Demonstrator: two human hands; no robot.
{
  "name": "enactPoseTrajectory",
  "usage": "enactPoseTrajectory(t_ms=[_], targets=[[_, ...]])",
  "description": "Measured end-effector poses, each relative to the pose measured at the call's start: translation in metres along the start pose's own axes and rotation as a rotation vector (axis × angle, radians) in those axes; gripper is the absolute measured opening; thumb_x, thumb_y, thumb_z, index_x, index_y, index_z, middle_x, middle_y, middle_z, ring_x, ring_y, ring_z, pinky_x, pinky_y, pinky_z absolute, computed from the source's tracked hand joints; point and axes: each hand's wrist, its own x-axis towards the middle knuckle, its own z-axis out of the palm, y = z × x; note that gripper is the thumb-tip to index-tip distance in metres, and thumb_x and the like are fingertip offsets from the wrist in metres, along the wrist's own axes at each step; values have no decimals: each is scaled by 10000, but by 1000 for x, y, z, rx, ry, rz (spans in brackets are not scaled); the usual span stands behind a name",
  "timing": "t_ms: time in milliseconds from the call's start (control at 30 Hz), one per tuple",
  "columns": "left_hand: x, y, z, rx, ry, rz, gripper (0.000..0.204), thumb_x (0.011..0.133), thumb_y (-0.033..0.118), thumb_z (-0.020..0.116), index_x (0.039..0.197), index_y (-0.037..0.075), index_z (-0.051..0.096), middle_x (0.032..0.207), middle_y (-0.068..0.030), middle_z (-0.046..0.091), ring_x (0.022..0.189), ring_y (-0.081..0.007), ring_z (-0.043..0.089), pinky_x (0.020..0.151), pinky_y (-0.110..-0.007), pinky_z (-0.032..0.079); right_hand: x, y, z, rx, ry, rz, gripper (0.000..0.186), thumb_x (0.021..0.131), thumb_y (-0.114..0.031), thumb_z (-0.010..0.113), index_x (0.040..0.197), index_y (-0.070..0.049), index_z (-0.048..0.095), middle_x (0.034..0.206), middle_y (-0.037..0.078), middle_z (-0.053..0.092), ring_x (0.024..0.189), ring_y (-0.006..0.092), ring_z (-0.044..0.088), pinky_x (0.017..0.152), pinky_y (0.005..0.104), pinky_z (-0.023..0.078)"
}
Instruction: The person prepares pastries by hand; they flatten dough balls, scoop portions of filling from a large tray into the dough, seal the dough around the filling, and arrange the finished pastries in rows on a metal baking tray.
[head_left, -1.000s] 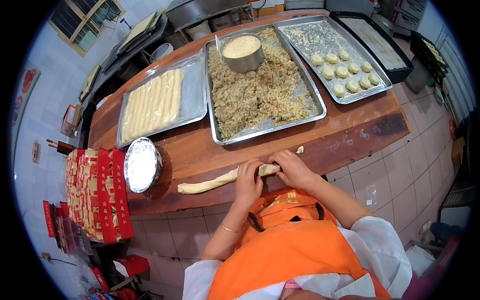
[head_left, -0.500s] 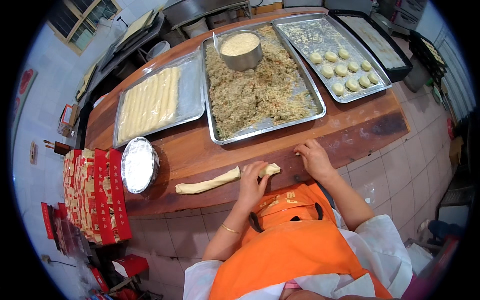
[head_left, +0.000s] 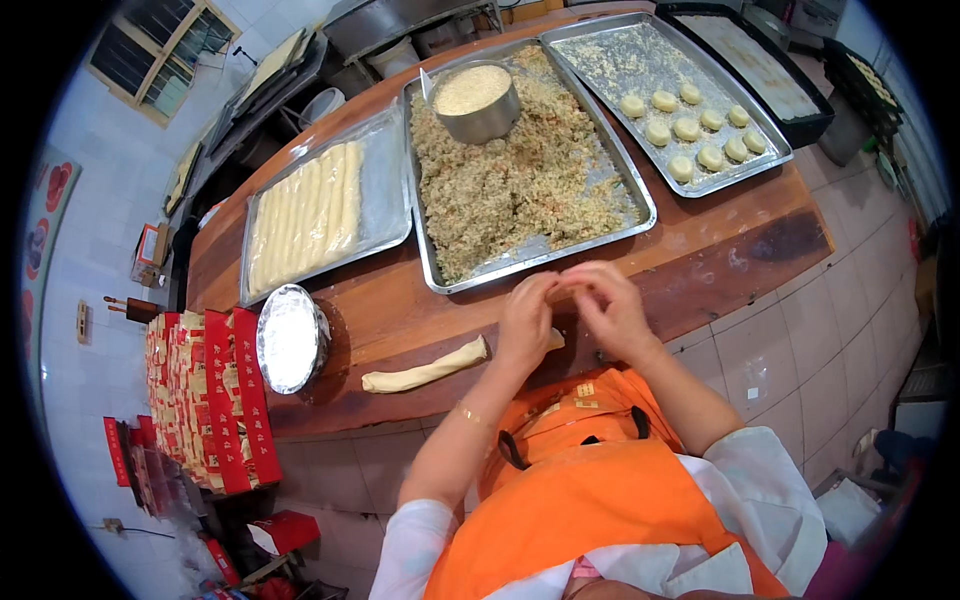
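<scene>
Above the near edge of the table, my left hand [head_left: 526, 318] and my right hand [head_left: 610, 312] meet at the fingertips, both closed with fingers bent. Whatever lies between them is hidden by the fingers. A dough roll [head_left: 424, 369], pale and with a cut right end, rests on the wood left of my left hand. Just below the joined hands, a short dough piece [head_left: 556, 341] shows partly behind my left hand. The foil-covered bowl [head_left: 288, 340] stands further left.
Beyond my hands is a metal tray of crumbly filling [head_left: 500, 200] bearing a round tin of pale grains [head_left: 474, 92]. To its left, a tray holds film-covered dough ropes [head_left: 305, 215]. A floured tray [head_left: 625, 70] at right carries several round dough pieces [head_left: 686, 128]. Red packets [head_left: 205, 400] stack at left.
My left hand has lifted off the short dough piece and moved up and right to meet my right hand. The right hand has shifted slightly left. The view has tilted a little.
</scene>
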Motion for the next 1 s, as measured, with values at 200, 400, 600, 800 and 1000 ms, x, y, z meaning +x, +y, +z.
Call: enactPoseTrajectory(t_ms=[200,400,600,800,1000], targets=[[13,20,23,596,-336,195,658,934,260,608,1509,87,338,1508,-156,401,1402,-320,380,1160,-466,270,-11,12,-45,-88,222,80,260,853,40,592,1091,-31,669,1060,102,656,961,234,635,817,313,515],[33,7,31,565,-380,127,677,924,224,609,1521,108,311,1468,-162,445,1312,-341,460,1068,-505,367,-14,24,-49,4,247,162,247,883,53,560,1099,-18,655,1030,106,652,903,217,642,783,299,510],[44,1,20,316,-316,164,614,910,185,606,1475,80,391,1416,-189,506,1278,-357,501,1050,-452,403,-25,6,-62,-12,126,24,241,883,49,556,1093,-21,648,1001,120,643,890,253,641,776,313,516],[45,-1,32,512,-327,298,564,881,163,647,1395,32,457,1320,-183,571,1167,-356,566,978,-417,458,-57,13,-70,-16,156,163,238,880,62,559,1078,-24,660,976,104,645,831,186,643,714,271,506],[10,24,25,366,-194,280,530,886,127,605,1382,11,461,1418,-204,493,1352,-370,428,1124,-465,333,-60,13,-75,-59,158,132,183,887,49,584,1040,-10,665,931,110,650,792,205,639,694,288,506]])
